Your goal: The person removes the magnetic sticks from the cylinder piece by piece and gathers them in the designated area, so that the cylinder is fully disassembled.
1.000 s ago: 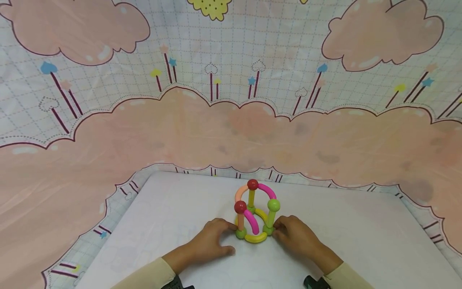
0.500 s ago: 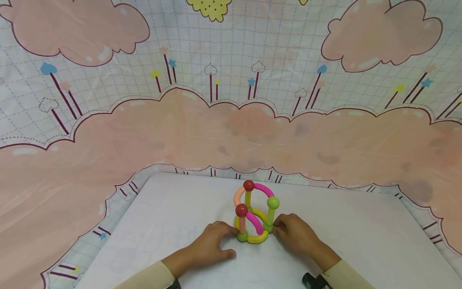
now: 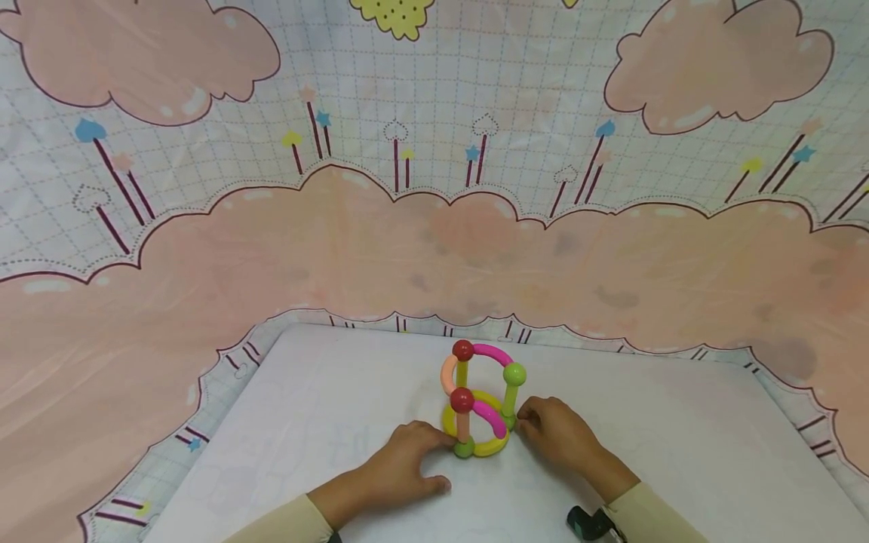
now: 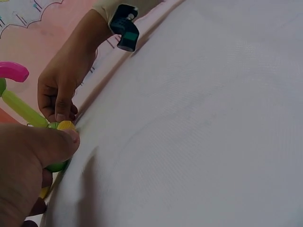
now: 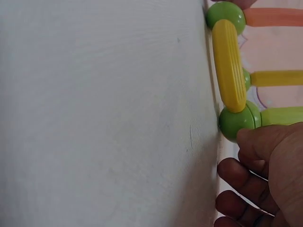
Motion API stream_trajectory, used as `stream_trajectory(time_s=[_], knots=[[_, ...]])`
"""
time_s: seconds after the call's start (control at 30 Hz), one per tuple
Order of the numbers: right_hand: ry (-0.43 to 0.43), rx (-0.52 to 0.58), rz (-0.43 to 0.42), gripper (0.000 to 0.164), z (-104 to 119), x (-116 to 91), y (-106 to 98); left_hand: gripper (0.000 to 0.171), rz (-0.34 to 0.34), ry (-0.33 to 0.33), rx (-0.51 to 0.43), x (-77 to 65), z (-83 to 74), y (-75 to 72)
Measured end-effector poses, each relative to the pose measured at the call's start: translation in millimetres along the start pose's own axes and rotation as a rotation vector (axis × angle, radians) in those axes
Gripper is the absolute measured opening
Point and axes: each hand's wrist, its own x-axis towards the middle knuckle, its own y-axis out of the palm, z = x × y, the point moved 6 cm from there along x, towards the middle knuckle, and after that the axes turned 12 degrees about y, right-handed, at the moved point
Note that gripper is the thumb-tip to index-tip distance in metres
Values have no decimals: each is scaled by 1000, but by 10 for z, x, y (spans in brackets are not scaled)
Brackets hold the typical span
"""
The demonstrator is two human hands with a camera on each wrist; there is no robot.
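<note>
A magnetic ball-and-stick toy frame (image 3: 493, 447) stands upright on the white tabletop. Yellow curved rods form its base ring between green balls; straight rods rise to two red balls (image 3: 462, 400) and a larger green ball (image 3: 514, 374). From the nearer red ball a pink curved rod (image 3: 489, 418) slopes down, its lower end free. My left hand (image 3: 400, 467) touches the near lower green ball (image 3: 465, 448) with extended fingers, thumb apart. On the far side, my right hand (image 3: 560, 437) pinches at the right lower green ball (image 5: 236, 124), its other fingers loosely curled.
The white tabletop (image 3: 305, 392) stretches to both sides of the toy. Behind it hangs a patterned cloth (image 3: 380, 256) with peach clouds. A dark wrist device (image 3: 592, 523) sits below my right hand.
The toy frame has turned a little on the tabletop: its near corner shifts right and toward me, its far red ball left. My left hand follows slightly right and nearer; my right hand moves slightly away.
</note>
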Motion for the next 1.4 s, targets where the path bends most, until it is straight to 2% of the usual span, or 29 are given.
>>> stream_trajectory(time_s=[0.4, 0.67, 0.83, 0.9, 0.97, 1.07, 1.2, 1.27, 1.33, 1.4], knots=[[1, 28, 0, 8, -3, 58, -3, 57, 77, -1, 44, 50, -80, 82], [10, 35, 8, 7, -12, 74, -6, 57, 82, 11, 61, 55, -116, 66], [32, 65, 13, 6, -17, 38, -39, 44, 66, 17, 39, 49, -122, 1], [46, 85, 19, 6, -7, 4, -73, 37, 26, 8, 3, 44, -124, -62], [48, 111, 11, 7, 13, -39, -129, 31, -48, -2, -46, 42, -130, -149], [0, 169, -21, 9, 78, -121, -246, 25, -227, 22, -87, 39, -168, -316], [-87, 235, -66, 13, 202, -243, -392, 29, -507, 120, -73, 23, -272, -544], [-117, 254, -76, 17, 271, -297, -441, 34, -600, 161, -62, 23, -326, -619], [-142, 263, -86, 23, 347, -348, -482, 38, -645, 182, -65, 44, -376, -661], [-170, 264, -93, 28, 423, -394, -506, 42, -647, 175, -85, 79, -420, -676]])
